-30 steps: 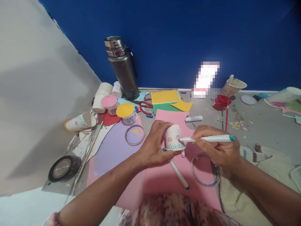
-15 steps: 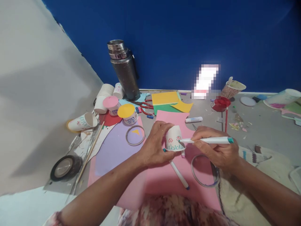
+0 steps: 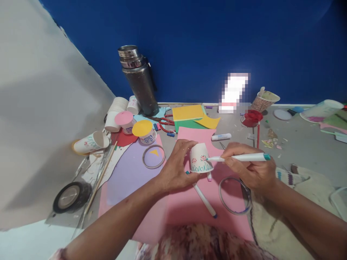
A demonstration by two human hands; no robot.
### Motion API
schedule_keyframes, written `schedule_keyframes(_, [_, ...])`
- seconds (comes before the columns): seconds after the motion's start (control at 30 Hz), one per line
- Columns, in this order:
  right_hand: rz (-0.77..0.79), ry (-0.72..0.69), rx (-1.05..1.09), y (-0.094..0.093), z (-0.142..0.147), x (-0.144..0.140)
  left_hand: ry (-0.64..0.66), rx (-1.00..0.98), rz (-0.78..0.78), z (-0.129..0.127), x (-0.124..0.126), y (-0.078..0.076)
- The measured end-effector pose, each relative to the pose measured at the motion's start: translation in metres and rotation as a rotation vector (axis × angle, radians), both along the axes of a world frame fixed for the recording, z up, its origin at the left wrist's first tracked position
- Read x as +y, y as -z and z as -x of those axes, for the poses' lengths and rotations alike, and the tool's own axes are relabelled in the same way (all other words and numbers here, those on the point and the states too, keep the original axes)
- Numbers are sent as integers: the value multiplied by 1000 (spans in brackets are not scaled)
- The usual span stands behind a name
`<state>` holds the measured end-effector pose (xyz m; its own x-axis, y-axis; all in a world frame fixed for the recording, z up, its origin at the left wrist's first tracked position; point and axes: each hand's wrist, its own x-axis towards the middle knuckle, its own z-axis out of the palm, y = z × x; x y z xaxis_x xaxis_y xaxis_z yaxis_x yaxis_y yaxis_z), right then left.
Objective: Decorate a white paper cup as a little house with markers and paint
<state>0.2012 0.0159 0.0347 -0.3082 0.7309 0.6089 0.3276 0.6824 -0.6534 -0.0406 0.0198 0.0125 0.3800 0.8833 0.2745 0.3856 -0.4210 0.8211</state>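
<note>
A dark blue wall stands behind a grey table (image 3: 298, 144) full of craft things. In the middle of the frame, the left hand (image 3: 176, 168) holds a small white paper cup (image 3: 200, 159) upside down over a big pink paper sheet (image 3: 195, 202), its fingers wrapped around the cup. The right hand (image 3: 251, 169) grips a white marker with a teal end (image 3: 238, 157), fingers closed on it. The tip touches the cup's side by a little red flower. A moment ago the tip sat lower, near the green grass lines, so the drawing has gone up to the flower. Another white marker (image 3: 204, 199) lies on the pink sheet below the cup. A clear tape ring (image 3: 234, 195) lies just right of it. A steel flask (image 3: 138, 81) stands at the upper left.
</note>
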Motion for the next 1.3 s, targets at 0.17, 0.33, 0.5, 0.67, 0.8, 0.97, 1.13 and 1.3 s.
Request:
schedule_keyframes(0.17, [-26, -69, 28, 2, 3, 1, 13, 1, -17, 0, 0, 2])
schedule_keyframes(0.33, [-16, -64, 21, 0, 5, 2, 23, 5, -45, 0, 0, 4])
schedule_keyframes(0.5, [-47, -71, 16, -1, 9, 3, 35, 14, -45, 0, -1, 4])
schedule_keyframes(0.67, [-33, -71, 6, 2, 7, 3, 30, 15, -42, -1, -1, 4])
schedule_keyframes(0.8, [-24, -9, 33, 4, 2, 2, 26, 13, -37, -1, -1, 2])
schedule_keyframes(0.97, [-33, 17, 16, 2, 1, 2, 24, 20, -49, -1, -1, 3])
schedule_keyframes(1.13, [-65, -18, 6, 2, 4, 3, 23, 24, -43, -1, 0, 3])
schedule_keyframes(1.3, [-51, -34, -41, 2, 5, 4, 25, 17, -51, -1, 0, 3])
